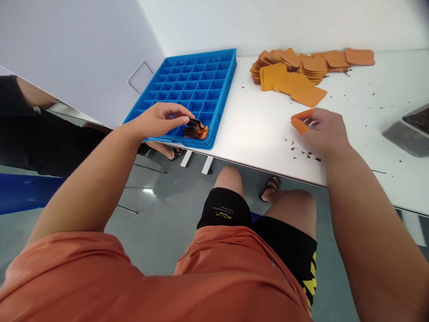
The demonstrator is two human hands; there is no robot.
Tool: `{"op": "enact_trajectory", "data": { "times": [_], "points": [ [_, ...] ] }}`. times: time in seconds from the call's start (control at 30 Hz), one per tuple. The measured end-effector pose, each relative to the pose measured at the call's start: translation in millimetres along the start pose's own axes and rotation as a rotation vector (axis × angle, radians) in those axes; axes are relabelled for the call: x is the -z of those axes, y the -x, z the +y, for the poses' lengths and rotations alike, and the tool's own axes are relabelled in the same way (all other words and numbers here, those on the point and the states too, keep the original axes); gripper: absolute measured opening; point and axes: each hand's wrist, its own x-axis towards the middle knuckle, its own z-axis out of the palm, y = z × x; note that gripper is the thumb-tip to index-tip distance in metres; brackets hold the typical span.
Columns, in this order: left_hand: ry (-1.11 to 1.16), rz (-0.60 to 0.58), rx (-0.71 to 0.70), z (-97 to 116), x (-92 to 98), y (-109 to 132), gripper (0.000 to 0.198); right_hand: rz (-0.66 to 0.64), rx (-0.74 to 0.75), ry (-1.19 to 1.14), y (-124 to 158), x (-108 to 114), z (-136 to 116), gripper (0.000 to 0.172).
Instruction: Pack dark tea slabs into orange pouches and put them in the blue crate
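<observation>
My left hand (pixel 164 118) is over the near right corner of a blue divided crate (pixel 219 105). Its thumb and fingertips pinch the edge of a thin dark piece on a stack of black-and-orange flat pieces (pixel 196 130) standing in a corner compartment. Over the white table, my right hand (pixel 326 129) wears orange finger cots (pixel 301 120) on thumb and forefinger. Those two fingers are apart, and nothing shows between them. Beyond it lie yellow-orange flat sheets (pixel 291 85), in front of a fanned row of orange rounded pieces (pixel 311 65).
Small black scraps (pixel 306 154) are scattered on the white table (pixel 254 134). A clear tub (pixel 410 129) with dark bits stands at the right. A pale partition (pixel 83 53) rises at the left, with another person's leg (pixel 162 149) below it.
</observation>
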Motion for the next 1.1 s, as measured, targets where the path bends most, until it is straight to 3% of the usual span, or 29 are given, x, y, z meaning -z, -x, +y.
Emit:
{"op": "enact_trajectory", "data": {
  "times": [0.13,0.27,0.47,0.8,1.1],
  "points": [
    [0.079,0.027,-0.026,-6.8,-2.6,-9.8,0.042,0.016,0.015,0.013,-1.5,-0.8,3.7,0.023],
    [0.136,0.018,-0.033,-11.5,-4.5,-13.6,0.047,0.020,-0.007,0.015,-2.2,-0.3,3.2,0.023],
    [0.192,0.009,0.027,-7.3,-9.1,4.0,0.059,0.017,-0.013,0.013,-1.6,0.5,0.5,0.022],
    [-0.002,-0.085,0.288,18.1,-11.7,15.2,0.076,0.012,0.009,0.001,-2.6,0.5,4.5,0.019],
    [-0.190,-0.147,0.221,21.0,-8.1,9.0,0.086,0.002,0.041,0.017,-5.3,-1.5,5.9,0.019]
  ]
}}
